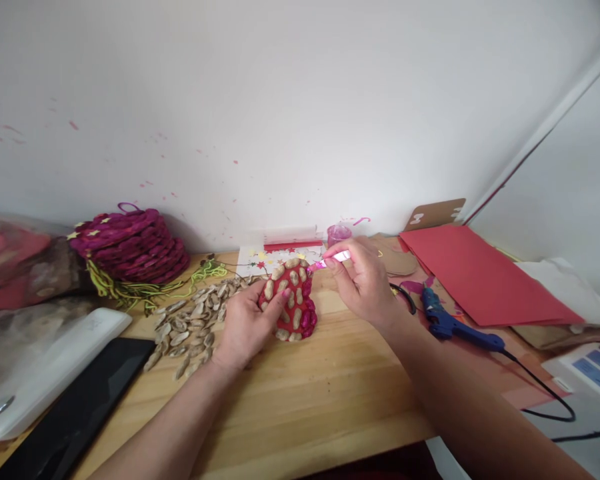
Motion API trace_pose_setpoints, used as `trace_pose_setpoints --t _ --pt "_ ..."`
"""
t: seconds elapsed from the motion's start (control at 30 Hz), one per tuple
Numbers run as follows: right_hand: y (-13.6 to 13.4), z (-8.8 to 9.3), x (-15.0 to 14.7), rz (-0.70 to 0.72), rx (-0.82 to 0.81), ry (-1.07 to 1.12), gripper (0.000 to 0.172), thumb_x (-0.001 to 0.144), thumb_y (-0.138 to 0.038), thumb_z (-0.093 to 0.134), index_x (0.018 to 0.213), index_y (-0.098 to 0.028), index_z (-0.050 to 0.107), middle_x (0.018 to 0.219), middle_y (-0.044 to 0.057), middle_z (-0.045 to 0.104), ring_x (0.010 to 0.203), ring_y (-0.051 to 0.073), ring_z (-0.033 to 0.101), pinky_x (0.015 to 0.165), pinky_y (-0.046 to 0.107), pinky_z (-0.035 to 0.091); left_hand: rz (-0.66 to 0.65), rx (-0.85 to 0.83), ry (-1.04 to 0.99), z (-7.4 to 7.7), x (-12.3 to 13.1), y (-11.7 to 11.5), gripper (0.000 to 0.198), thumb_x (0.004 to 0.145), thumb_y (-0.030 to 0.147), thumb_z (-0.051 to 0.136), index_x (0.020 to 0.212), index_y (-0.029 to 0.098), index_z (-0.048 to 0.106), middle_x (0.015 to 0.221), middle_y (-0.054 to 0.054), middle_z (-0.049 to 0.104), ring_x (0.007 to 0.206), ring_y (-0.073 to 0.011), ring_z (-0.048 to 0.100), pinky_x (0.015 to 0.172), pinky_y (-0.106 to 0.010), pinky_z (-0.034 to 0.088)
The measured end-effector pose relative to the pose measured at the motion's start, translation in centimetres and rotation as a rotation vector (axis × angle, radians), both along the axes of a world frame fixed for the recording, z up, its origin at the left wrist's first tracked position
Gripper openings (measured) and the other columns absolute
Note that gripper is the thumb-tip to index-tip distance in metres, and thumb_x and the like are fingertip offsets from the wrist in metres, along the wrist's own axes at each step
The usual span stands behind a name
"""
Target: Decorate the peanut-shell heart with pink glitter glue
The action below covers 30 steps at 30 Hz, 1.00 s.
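My left hand (247,320) is closed on the left edge of a red craft piece (291,310) with peanut shells stuck over its face. Along its right edge, several shells are coated in shiny magenta paint. In my right hand (363,280) is a white-handled paintbrush (337,257), pinched between thumb and fingers. Its magenta tip meets or nearly meets the upper right edge of the piece. Behind the brush stands a clear cup (339,235) stained with magenta paint. Loose peanut shells (195,320) lie spread to the left of my left hand.
A stack of magenta peanut-shell pieces (140,247) with yellow-green cords stands at the back left. A black tablet-like slab (80,413) lies front left. On the right are a blue glue gun (450,323) with a black cord and red sheets (485,273). A white wall rises behind.
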State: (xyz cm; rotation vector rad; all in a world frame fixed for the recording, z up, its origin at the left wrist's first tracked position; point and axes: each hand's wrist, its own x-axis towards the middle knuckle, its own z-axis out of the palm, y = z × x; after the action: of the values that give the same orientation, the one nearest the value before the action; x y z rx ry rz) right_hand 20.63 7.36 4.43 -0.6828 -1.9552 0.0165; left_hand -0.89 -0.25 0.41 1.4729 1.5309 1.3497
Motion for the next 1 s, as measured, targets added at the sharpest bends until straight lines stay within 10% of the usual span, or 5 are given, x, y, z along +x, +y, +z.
trace_pose_setpoints --t 1.0 --pt "-0.19 0.34 0.23 0.006 0.019 -0.032 0.008 0.102 -0.025 0.059 0.096 -0.025 0.064 0.090 0.004 0.074 0.092 0.024 0.066 0.086 0.043 0.046 0.018 -0.031 -0.054 0.73 0.47 -0.13 0.037 0.080 0.055 0.074 0.079 0.018 0.071 0.062 -0.001 0.065 0.053 -0.0149 0.053 0.050 -0.024 0.045"
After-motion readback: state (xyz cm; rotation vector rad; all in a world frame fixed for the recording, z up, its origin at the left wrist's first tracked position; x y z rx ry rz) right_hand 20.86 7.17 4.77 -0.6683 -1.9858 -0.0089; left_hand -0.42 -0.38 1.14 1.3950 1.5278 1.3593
